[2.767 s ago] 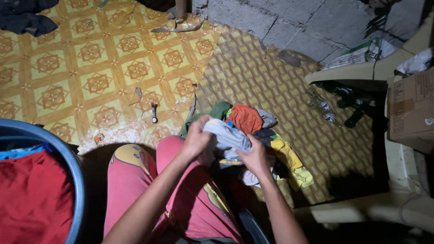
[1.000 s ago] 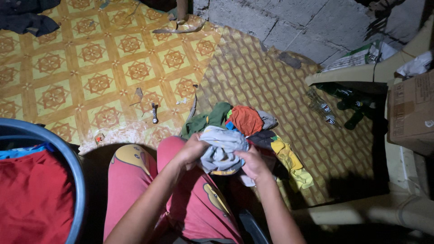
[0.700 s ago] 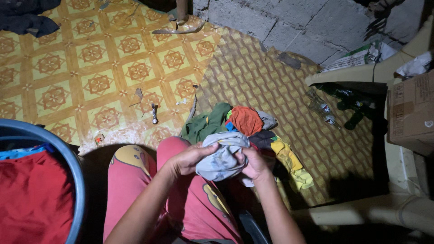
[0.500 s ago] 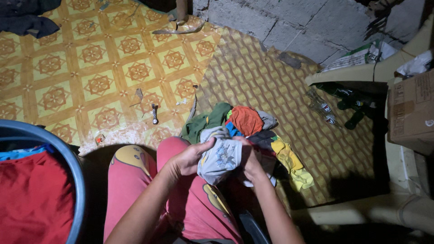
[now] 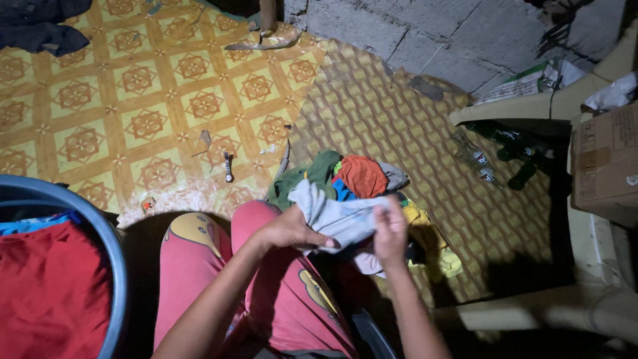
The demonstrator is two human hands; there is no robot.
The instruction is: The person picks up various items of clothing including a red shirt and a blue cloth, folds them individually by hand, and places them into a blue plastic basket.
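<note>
Both hands, left hand (image 5: 287, 231) and right hand (image 5: 391, 233), gripping grey cloth (image 5: 335, 216).

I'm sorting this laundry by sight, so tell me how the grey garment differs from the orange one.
The grey garment is pale and dull; the orange garment is bright. The grey one is lifted off the pile, gripped by the left hand and right hand; the orange one lies untouched on the heap. The grey one is stretched between the hands; the orange one sits bunched. Both are soft, crumpled cloth.

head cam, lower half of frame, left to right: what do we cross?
red cloth in the blue basin → left hand → grey garment → right hand → yellow garment → cardboard box
</note>
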